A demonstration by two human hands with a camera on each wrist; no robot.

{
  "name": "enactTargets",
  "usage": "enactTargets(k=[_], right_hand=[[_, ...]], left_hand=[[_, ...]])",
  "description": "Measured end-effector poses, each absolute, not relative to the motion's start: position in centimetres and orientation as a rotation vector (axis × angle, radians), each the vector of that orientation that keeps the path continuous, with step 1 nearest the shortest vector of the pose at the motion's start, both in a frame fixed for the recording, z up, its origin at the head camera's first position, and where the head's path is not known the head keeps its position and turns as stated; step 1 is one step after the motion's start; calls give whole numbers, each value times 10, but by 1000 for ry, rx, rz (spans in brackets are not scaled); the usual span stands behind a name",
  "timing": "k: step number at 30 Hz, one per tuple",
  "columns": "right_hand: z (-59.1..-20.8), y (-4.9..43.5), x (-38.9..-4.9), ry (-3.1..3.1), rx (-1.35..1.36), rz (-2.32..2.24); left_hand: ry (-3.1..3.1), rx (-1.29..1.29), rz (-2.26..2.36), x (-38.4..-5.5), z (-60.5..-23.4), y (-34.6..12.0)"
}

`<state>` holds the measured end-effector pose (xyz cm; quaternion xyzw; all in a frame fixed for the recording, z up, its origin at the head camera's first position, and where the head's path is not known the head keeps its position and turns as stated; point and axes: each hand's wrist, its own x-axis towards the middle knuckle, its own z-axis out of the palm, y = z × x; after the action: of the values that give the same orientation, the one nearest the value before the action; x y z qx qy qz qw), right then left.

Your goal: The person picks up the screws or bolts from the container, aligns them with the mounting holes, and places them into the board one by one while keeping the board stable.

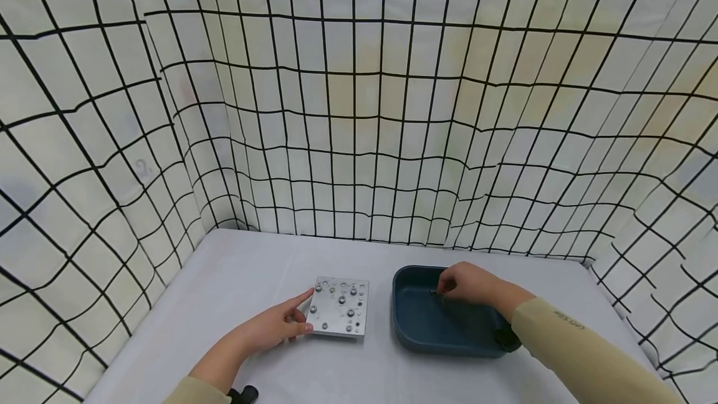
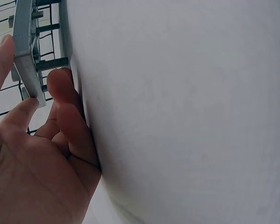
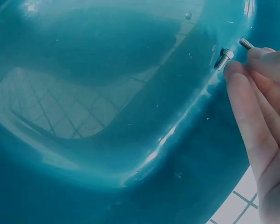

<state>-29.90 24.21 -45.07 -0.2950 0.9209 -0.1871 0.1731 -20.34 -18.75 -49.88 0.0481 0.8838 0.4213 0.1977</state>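
Observation:
On the white-covered table lies a square silver metal plate with several bolts set in it. My left hand grips its left edge, the thumb near the front corner and the index finger towards the back. Bolt threads stick out beneath the plate in the left wrist view, and the other fingers curl under that side. My right hand reaches into a blue tray to the right and pinches a small screw, its threaded end showing. Another screw lies in the tray right at the fingertips.
White walls with a black grid enclose the back and sides of the table. The tray's raised rim surrounds my right hand. Dark wrist gear shows below my left sleeve.

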Motion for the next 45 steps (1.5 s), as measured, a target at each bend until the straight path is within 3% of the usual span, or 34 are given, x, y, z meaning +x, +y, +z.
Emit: enactTargets(k=[13,25,45], right_hand=[[-439,239,-297,2725,-916,-441],[-424,221,-296,2767,-823,-560],[-404,117,-303,2733,-979,-581]], left_hand=[[2457,171,1198,-203,-500,-191],[2451,181,1220,-202,-498,-190],[2469,154,1199,-202,-497,-190]])
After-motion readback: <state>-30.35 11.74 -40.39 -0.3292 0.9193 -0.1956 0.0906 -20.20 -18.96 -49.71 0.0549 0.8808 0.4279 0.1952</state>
